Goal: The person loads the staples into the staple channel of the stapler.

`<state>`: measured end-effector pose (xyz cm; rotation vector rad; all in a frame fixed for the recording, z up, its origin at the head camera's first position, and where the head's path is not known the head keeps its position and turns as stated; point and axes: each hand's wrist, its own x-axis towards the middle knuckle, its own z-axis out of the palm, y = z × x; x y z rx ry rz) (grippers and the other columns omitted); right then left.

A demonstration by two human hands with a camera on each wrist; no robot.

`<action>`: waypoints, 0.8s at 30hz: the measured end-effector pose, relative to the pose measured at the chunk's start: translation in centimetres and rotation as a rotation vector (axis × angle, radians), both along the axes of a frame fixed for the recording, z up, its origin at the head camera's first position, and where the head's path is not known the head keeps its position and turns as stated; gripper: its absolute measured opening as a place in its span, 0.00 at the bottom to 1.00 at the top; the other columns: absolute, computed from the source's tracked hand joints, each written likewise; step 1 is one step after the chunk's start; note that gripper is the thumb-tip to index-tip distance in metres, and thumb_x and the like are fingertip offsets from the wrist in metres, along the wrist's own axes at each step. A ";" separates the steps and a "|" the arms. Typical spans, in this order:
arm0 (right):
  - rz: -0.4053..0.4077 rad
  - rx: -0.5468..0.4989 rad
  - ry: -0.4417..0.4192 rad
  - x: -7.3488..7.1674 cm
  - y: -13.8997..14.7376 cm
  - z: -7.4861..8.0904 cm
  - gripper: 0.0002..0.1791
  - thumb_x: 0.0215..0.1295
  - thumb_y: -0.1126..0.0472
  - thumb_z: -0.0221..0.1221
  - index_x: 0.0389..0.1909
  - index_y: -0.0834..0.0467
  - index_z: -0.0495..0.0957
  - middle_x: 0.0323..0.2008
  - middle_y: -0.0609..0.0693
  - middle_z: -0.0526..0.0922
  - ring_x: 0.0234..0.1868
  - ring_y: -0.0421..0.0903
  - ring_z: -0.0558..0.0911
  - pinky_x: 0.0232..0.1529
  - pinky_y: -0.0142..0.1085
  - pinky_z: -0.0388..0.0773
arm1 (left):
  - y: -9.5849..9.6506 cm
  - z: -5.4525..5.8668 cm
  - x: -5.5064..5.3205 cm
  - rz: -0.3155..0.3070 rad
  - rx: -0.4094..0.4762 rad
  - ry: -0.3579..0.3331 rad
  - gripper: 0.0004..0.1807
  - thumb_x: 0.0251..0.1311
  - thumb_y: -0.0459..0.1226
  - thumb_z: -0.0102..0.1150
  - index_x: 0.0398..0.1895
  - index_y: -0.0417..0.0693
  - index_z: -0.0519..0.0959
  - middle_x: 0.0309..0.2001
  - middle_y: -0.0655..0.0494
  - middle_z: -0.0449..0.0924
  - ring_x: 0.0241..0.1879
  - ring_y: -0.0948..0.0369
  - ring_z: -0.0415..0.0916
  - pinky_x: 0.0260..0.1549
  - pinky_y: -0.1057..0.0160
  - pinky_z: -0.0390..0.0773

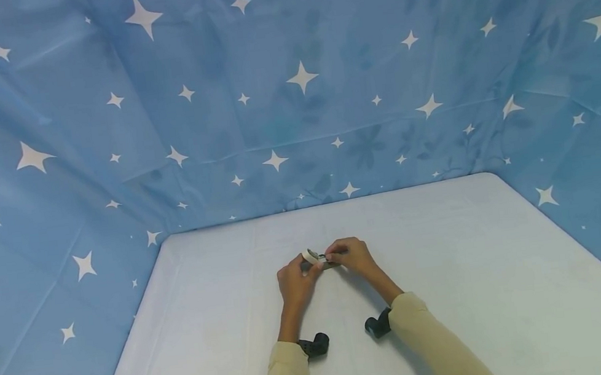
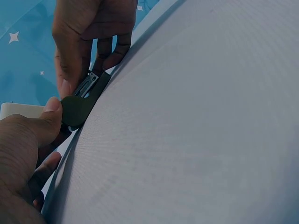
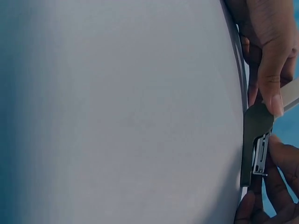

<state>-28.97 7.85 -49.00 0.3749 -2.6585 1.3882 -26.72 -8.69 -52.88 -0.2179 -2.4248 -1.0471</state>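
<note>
An opened stapler is held above the white table. Its cream top arm is swung up, away from the dark green base, and the metal staple magazine lies exposed. My left hand grips the stapler at its hinge end, thumb pressed on the green side. At the opposite end, my right hand has its thumb against the magazine and its fingers bent around the tip. Whether it also holds staples or another small part is hidden by the fingers.
The white table spreads around both hands. A blue star-patterned curtain stands behind it and along both sides. Each wrist wears a black camera mount below the beige sleeve.
</note>
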 end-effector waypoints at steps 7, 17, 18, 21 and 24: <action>-0.069 -0.012 -0.074 -0.2 -0.5 0.1 0.03 0.49 0.63 0.65 0.27 0.55 0.82 0.25 0.45 0.83 0.31 0.42 0.79 0.36 0.38 0.72 | 0.0 -0.1 -0.1 -0.006 0.004 -0.061 0.17 0.49 0.53 0.61 0.36 0.53 0.80 0.41 0.57 0.82 0.44 0.60 0.77 0.49 0.52 0.65; -0.105 -0.023 -0.195 -0.3 -0.6 0.4 0.03 0.52 0.66 0.62 0.28 0.55 0.81 0.26 0.46 0.81 0.31 0.42 0.76 0.35 0.36 0.71 | 0.1 0.1 0.0 -0.002 0.009 -0.075 0.15 0.49 0.52 0.62 0.35 0.53 0.80 0.41 0.57 0.82 0.44 0.60 0.77 0.49 0.52 0.65; -0.104 -0.028 -0.201 -0.4 -0.6 0.3 0.04 0.52 0.67 0.62 0.28 0.55 0.81 0.26 0.46 0.81 0.31 0.42 0.76 0.35 0.35 0.71 | 0.1 0.1 0.0 0.000 0.009 -0.077 0.15 0.49 0.51 0.62 0.35 0.53 0.80 0.41 0.57 0.82 0.44 0.60 0.77 0.49 0.53 0.65; -0.098 -0.037 -0.201 -0.4 -0.5 0.1 0.04 0.52 0.67 0.61 0.29 0.56 0.81 0.26 0.46 0.81 0.30 0.42 0.76 0.34 0.35 0.71 | 0.1 0.1 0.0 -0.002 0.008 -0.063 0.15 0.49 0.51 0.62 0.35 0.53 0.80 0.40 0.57 0.82 0.43 0.59 0.78 0.49 0.52 0.65; -0.090 -0.042 -0.192 -0.4 -0.5 0.0 0.04 0.52 0.67 0.62 0.29 0.56 0.81 0.26 0.46 0.82 0.30 0.41 0.77 0.34 0.35 0.72 | 0.1 0.1 0.0 0.000 0.003 -0.053 0.15 0.48 0.51 0.62 0.35 0.53 0.80 0.39 0.57 0.83 0.42 0.60 0.78 0.48 0.52 0.66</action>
